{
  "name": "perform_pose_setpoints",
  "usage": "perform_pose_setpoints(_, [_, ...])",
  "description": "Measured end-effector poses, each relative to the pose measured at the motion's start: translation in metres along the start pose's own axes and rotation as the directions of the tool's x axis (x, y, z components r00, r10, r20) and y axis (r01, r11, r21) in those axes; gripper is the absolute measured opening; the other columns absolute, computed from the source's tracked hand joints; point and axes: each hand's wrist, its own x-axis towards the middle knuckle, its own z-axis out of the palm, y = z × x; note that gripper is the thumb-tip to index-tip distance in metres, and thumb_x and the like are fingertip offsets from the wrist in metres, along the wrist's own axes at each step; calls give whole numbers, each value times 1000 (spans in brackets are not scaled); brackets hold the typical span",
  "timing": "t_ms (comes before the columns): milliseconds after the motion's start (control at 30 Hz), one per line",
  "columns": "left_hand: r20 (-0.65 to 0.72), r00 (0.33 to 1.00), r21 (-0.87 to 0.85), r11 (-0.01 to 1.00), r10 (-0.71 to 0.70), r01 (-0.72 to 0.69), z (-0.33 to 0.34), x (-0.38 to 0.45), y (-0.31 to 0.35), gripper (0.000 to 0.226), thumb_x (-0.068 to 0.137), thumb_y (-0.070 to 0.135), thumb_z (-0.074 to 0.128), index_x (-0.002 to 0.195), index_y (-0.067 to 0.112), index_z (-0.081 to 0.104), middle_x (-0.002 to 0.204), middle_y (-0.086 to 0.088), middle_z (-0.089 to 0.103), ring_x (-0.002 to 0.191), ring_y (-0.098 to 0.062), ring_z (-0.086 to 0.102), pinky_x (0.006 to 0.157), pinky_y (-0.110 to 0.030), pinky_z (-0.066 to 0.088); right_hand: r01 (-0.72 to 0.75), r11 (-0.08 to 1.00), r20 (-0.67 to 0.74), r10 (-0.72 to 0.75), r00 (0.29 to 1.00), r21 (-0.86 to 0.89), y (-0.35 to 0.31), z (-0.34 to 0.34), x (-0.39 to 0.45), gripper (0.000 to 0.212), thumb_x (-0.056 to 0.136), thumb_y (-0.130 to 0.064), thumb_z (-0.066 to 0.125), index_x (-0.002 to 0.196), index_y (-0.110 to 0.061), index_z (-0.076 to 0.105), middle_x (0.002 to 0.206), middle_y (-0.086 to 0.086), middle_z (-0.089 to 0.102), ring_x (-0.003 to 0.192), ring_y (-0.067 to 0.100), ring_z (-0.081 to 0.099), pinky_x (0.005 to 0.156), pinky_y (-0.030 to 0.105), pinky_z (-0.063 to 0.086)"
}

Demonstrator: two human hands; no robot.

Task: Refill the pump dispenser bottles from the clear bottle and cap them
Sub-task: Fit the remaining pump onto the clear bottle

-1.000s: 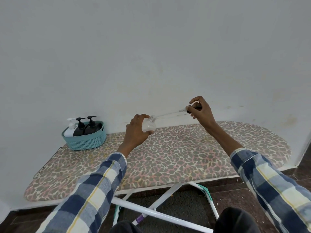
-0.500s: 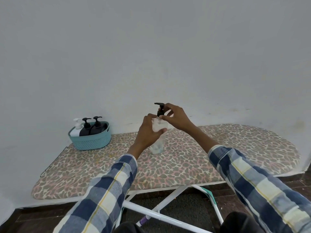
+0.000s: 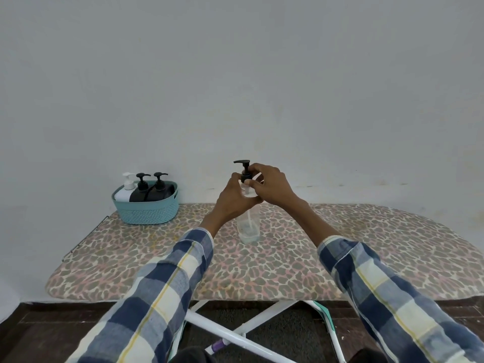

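Observation:
A clear bottle stands upright on the leopard-print ironing board, with a little liquid at its bottom and a dip tube inside. My left hand grips its upper body. A black pump head sits on its neck, nozzle pointing left, and my right hand pinches the pump's collar. One white pump bottle and two black pump bottles stand capped in the teal basket at the board's back left.
The board stands against a white wall. Its white metal legs cross below, over a dark floor. Bare board surface stretches to the right of the bottle and in front of the basket.
A second ago my right hand held the pump out to the right with its tube leaving the tilted bottle. The bottle now stands upright on the board with the pump seated on its neck.

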Motion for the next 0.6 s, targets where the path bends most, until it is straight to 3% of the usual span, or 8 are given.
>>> perform_pose_setpoints(100, [-18,999,46,998,31,-30,9,3,-2,72,80,57,81,139,26,54,127,2,59,117,-19,65,96,-40,56,-9,1000,9,9,1000,-30,7,-5,0,21,96,-29,72,116,-30,70,108,-20,75,93,8,72,93,36,54])
perform_pose_setpoints(300, [-70,996,-98,993,55,-62,23,2,-3,70,76,58,82,140,39,59,133,13,65,125,-8,65,101,-36,57,-35,999,-116,37,993,25,12,4,-8,37,87,-53,79,102,-28,57,94,-18,72,84,2,72,79,29,56])
perform_pose_setpoints(467, [-87,996,-107,994,8,-17,20,4,-7,74,81,53,87,140,22,55,135,7,65,122,-13,64,92,-31,51,-26,994,-51,31,998,103,8,2,-10,26,101,-44,65,126,-39,67,104,-13,73,95,3,71,89,32,55])
perform_pose_setpoints(533, [-92,996,-112,993,12,-22,23,3,-6,75,78,55,86,138,22,56,133,7,66,122,-14,65,93,-31,51,-35,995,-46,40,998,97,10,1,-10,23,101,-41,66,122,-36,70,105,-14,73,95,4,71,92,33,56])
perform_pose_setpoints(600, [-93,995,-112,993,23,-33,23,2,-4,81,72,62,83,139,24,57,133,8,66,123,-12,65,95,-33,54,-53,993,-71,61,996,107,12,2,-10,20,96,-46,72,108,-32,68,96,-17,73,90,2,71,84,29,56])
